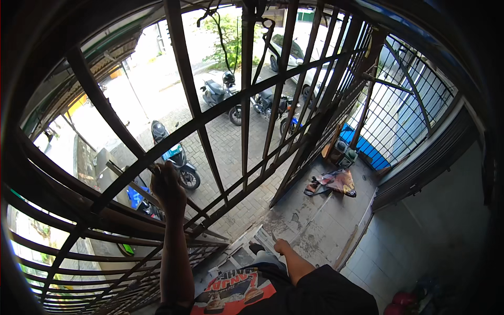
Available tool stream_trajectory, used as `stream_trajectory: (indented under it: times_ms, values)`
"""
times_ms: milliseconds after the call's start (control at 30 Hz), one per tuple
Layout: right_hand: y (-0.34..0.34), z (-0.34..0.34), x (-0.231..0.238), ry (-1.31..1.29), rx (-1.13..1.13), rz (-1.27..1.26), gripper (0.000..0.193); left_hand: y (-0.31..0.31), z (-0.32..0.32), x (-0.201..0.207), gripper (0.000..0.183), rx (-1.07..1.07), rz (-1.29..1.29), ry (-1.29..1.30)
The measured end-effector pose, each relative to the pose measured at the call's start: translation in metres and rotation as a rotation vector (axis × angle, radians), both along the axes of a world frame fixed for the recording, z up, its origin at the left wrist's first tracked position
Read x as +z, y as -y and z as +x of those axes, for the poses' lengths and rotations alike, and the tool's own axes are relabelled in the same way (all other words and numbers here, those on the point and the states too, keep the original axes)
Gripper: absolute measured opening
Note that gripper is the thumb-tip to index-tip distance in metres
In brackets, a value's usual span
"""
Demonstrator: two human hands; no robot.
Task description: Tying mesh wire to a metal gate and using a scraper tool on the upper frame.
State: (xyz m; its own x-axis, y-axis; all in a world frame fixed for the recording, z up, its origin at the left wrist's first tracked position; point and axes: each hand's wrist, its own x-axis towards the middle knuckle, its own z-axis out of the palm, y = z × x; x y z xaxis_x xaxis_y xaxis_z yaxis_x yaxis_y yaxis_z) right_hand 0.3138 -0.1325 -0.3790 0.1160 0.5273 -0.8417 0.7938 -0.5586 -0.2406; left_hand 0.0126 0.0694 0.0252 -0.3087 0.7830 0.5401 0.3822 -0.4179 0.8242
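Note:
A dark metal gate [202, 116] of upright bars and a long crossbar stands in front of me. Up on the left, my left hand [168, 189] is closed around the gate's crossbar. Lower down near my body, my right hand [282, 246] is closed, with a small thin pale thing [273, 237] sticking out of it, too small to name. That hand is apart from the gate, over the worn step. A flat metal strip [128, 178] slants beside my left hand, partly hidden by it.
Crumpled printed sheeting [332, 182] lies on the tiled floor to the right, with a blue panel [362, 148] behind. Beyond the bars, motorcycles [218, 94] and a white car [299, 50] stand on grey paving [226, 163]. Red rounded things [401, 299] sit at the lower right.

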Motion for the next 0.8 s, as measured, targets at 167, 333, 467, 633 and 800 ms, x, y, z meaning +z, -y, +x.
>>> stream_trajectory:
  times_ms: [167,333,467,633,800]
  values:
    - [-0.010,-0.012,0.021,0.010,-0.118,0.020,0.043,-0.002,-0.008,-0.006,0.032,0.068,0.056,-0.119]
    - [-0.010,-0.001,-0.005,0.052,0.095,-0.035,0.043,-0.001,0.002,0.000,0.035,0.013,-0.010,0.062]
    - [-0.015,-0.001,-0.021,0.259,0.543,0.332,0.039,-0.010,-0.008,-0.015,0.030,-0.033,-0.035,0.073]
    - [-0.059,-0.030,0.079,-0.691,-1.106,0.928,0.035,-0.016,-0.020,-0.034,0.026,0.034,0.119,-0.235]
    - [-0.118,-0.034,0.197,-0.891,-0.960,1.224,0.033,-0.005,-0.008,-0.014,0.019,-0.062,-0.047,0.039]
